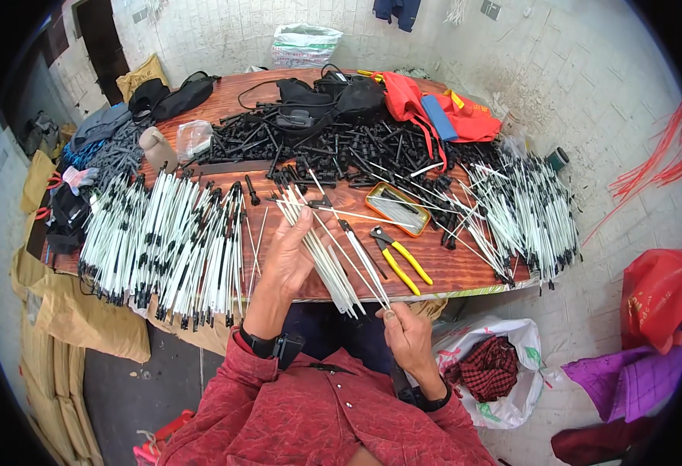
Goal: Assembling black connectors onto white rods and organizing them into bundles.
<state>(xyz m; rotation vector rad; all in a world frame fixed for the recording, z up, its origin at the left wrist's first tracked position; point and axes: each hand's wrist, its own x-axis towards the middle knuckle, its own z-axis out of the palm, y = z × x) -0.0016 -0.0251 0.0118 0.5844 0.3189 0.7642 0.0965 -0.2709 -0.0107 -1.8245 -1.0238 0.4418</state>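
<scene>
At the tabletop's point(465, 272) near edge, the left hand point(288, 260) grips a bundle of white rods point(333, 264); the right hand point(405, 332) pinches the lower tip of one rod. Yellow pliers point(399, 259) lie beside them.

even, soft daylight, faint shadows, sharp centre, strong fisheye bending and dark vignette at edges.

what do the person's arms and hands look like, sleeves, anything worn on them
Both arms wear long sleeves of a red, crinkled, mottled-pattern shirt with small dark buttons down the front. The left hand is bare, with a black wristband or watch strap at the cuff and a small black clip-like piece beside it. The right hand is bare too, with a black band at its wrist. No gloves or rings are visible.
</scene>
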